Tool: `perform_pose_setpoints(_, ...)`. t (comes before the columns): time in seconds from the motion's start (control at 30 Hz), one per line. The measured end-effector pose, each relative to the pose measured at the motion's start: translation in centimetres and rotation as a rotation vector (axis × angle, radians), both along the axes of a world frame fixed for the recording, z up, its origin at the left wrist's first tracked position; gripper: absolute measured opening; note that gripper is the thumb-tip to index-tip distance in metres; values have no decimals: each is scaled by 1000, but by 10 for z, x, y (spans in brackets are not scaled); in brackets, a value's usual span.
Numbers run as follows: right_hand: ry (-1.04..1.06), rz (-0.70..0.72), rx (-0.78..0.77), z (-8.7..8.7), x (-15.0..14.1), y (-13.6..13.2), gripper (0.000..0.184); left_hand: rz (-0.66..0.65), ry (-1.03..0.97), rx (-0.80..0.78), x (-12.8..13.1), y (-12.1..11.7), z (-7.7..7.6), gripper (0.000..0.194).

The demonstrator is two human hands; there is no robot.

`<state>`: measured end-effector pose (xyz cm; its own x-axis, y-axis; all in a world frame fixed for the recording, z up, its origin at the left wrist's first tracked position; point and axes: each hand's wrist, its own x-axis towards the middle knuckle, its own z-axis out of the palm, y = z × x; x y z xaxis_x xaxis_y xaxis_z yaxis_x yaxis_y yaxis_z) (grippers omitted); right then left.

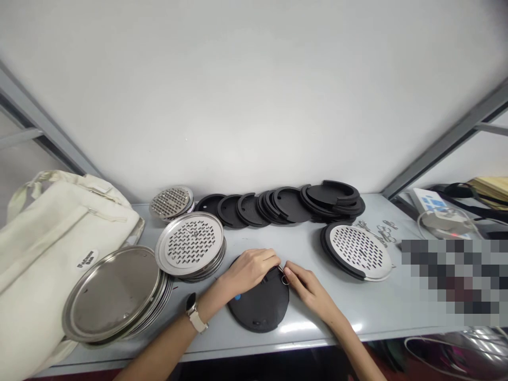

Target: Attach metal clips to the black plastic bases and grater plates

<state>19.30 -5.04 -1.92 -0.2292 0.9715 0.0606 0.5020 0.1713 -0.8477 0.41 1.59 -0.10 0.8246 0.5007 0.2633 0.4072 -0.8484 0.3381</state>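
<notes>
A black round plate (262, 307) lies on the table in front of me, with a blue spot at its left side. My left hand (252, 271) rests over its upper part, its fingers bent together at the far edge; the plate hides part of what they grip. At the plate's upper right edge sits a small metal ring (284, 280). My right hand (309, 288) pinches this ring between thumb and fingers, close to the left fingertips. A watch with a light strap is on my left wrist.
Left are stacked metal pans (115, 296), grater discs (194, 246) and a cream bag (51, 254). Black plates (291, 203) line the wall. Right of my hands lies a grater disc in a black holder (359, 253), near several metal ring clips (384, 233). A white box (432, 206) stands farther right.
</notes>
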Motion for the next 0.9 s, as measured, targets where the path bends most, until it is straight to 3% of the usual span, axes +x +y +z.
perform_pose_setpoints(0.9,-116,48,45,-9,3,-1,33,-59,-59,1,-1,4,-9,25)
